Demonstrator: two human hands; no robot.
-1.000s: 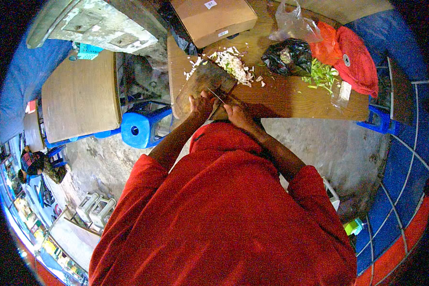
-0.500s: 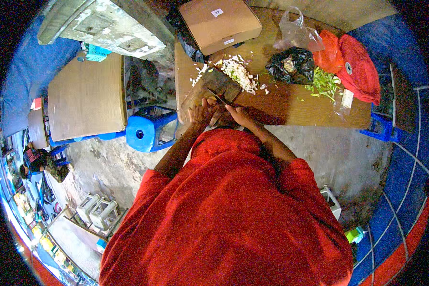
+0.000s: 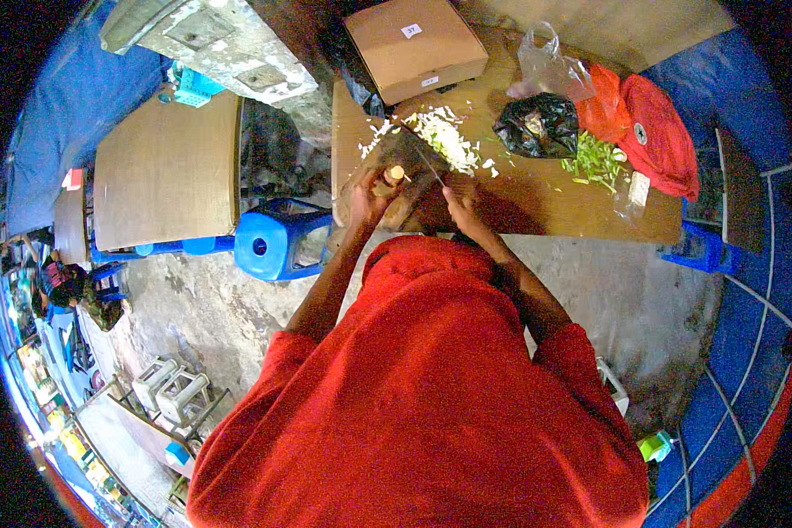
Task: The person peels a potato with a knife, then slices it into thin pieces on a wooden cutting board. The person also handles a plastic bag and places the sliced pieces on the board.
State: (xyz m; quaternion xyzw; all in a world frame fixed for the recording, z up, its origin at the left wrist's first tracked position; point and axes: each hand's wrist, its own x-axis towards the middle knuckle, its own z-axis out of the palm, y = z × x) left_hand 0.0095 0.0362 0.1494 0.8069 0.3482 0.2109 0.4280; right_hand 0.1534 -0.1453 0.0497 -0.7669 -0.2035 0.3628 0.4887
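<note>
My left hand point(image 3: 368, 197) is closed round a stubby pale yellow-orange vegetable piece point(image 3: 397, 172), its round cut end showing; I cannot make out its kind. In my right hand point(image 3: 463, 209) is the handle of a knife point(image 3: 426, 162), its long thin blade slanting away to the far left over a dark brown chopping board point(image 3: 392, 150). Blade and vegetable piece are apart. Both hands are at the near part of the board. A heap of chopped white vegetable point(image 3: 446, 141) lies along the board's far right edge, some bits scattered on the wooden table point(image 3: 519, 189).
A cardboard box point(image 3: 414, 53) stands at the table's far side. To the right are a black plastic bag point(image 3: 550, 132), chopped green vegetable point(image 3: 597, 162), a clear bag point(image 3: 547, 66) and a red cloth item point(image 3: 658, 136). A blue stool point(image 3: 264, 246) is left of the table.
My hands have moved apart. The knife has lifted off to the right of my left hand, its blade pointing farther away. The vegetable piece's cut end has come into sight.
</note>
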